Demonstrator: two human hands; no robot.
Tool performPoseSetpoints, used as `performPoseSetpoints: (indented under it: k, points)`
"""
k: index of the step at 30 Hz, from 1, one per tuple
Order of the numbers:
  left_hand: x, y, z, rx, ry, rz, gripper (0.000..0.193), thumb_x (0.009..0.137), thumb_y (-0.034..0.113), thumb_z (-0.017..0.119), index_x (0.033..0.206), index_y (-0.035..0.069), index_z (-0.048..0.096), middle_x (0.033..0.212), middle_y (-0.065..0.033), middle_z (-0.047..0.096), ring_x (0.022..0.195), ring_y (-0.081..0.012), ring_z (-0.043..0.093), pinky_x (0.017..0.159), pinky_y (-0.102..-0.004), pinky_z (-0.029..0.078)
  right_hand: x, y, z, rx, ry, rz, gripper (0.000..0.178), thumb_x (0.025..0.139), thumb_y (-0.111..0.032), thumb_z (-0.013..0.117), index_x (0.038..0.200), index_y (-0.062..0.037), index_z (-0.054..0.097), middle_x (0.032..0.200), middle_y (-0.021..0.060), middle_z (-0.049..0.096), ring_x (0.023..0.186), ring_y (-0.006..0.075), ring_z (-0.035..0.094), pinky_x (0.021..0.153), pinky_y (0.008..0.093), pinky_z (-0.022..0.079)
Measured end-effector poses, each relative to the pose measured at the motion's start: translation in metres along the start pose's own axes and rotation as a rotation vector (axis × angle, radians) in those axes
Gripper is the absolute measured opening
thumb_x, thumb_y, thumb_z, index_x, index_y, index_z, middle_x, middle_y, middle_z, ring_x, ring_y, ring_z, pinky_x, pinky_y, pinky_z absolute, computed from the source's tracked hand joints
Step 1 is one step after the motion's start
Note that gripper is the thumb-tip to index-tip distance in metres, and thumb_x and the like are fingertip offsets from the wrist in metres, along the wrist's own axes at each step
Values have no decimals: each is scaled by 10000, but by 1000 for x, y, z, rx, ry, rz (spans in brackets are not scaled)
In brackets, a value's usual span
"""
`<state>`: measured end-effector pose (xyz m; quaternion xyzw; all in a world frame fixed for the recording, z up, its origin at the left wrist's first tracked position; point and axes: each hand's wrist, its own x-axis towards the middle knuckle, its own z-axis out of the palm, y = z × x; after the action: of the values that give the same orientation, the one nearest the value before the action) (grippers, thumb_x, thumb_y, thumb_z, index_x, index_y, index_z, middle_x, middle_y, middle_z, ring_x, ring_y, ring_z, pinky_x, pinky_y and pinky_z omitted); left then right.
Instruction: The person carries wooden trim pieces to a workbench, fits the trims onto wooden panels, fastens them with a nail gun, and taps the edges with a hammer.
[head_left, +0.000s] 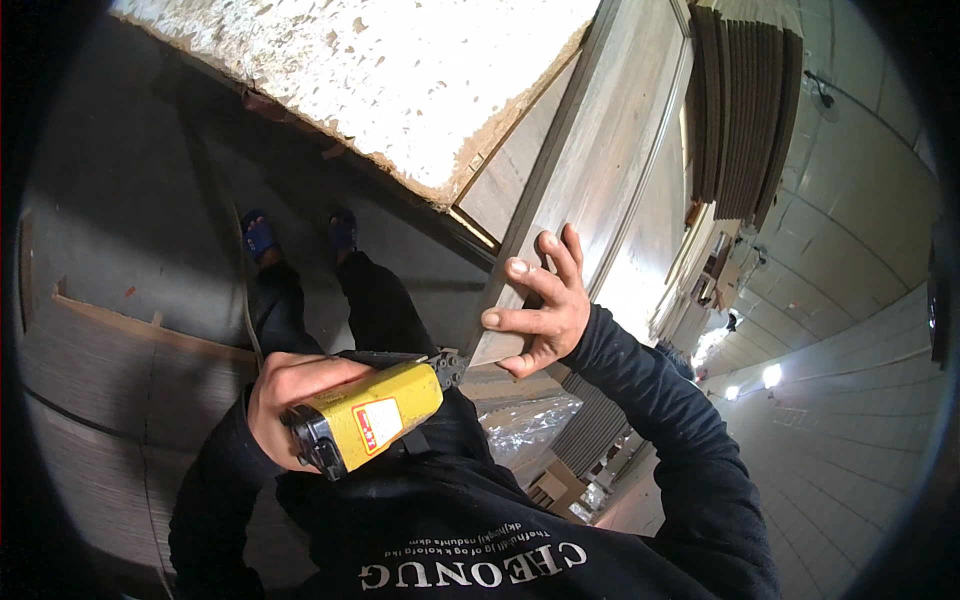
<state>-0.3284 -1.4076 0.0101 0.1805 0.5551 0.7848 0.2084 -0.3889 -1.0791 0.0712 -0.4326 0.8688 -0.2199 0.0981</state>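
Note:
My left hand (285,405) is wrapped round a nail gun (385,415) with a yellow body and a black end cap. Its dark nose sits right at the lower left corner of a grey-brown framed wood panel (610,120); whether it touches is hard to tell. My right hand (548,310) lies spread over the near end of that panel, fingers apart and thumb down by its bottom edge. The panel slants away to the upper right, and the grip of the nail gun is hidden behind my left hand and the tool body.
Beside the panel is a worktop with a worn, pale, flaking surface (380,80). Wood-grain boards (90,390) lie at the lower left, with a thin hose (243,290) near them. Stacked dark panels (745,110) stand at the far right. My feet in blue slippers (258,235) are on the grey floor.

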Motion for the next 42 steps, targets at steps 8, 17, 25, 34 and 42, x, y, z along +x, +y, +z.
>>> performPoseSetpoints:
  k: [8, 17, 25, 34, 42]
  points:
    - [1, 1, -1, 31, -73, -34, 440, 722, 177, 785, 1033, -71, 598, 919, -202, 687, 783, -251, 704, 699, -281, 557, -3, -1, -3, -10, -21, 18, 535, 681, -607, 554, 1141, -353, 655, 1424, 79, 419, 1405, 372, 177, 1115, 593, -36]
    - [0, -5, 0, 60, -41, 50, 481, 710, 156, 793, 1072, -57, 558, 904, -211, 683, 781, -263, 704, 679, -283, 557, -4, 1, 0, -2, -29, 20, 548, 662, -600, 565, 1145, -358, 652, 1426, 78, 415, 1405, 373, 175, 1113, 598, -34]
    - [-9, 2, -5, -79, -45, -60, 541, 600, 134, 831, 1064, -13, 593, 861, -168, 672, 735, -270, 683, 644, -309, 511, 5, -8, -19, -14, -96, 34, 521, 745, -585, 533, 1198, -341, 622, 1428, 78, 417, 1402, 370, 186, 1121, 574, -33]
    - [28, 108, -6, 601, 76, -92, 380, 609, 96, 702, 964, -16, 624, 846, -178, 654, 770, -306, 667, 703, -328, 509, -4, -10, -8, -32, -197, 80, 664, 759, -508, 582, 1377, -308, 441, 1519, 81, 260, 1418, 340, 163, 1102, 606, 25]
    - [171, 105, -89, 1620, 213, 156, 667, 653, 25, 690, 1281, 49, 468, 1047, -190, 569, 956, -380, 567, 825, -437, 466, -98, -85, 57, 99, 989, 1177, 560, 784, -301, 683, 1280, -115, 502, 1245, 123, 470, 1122, 277, 441, 933, 442, 355]
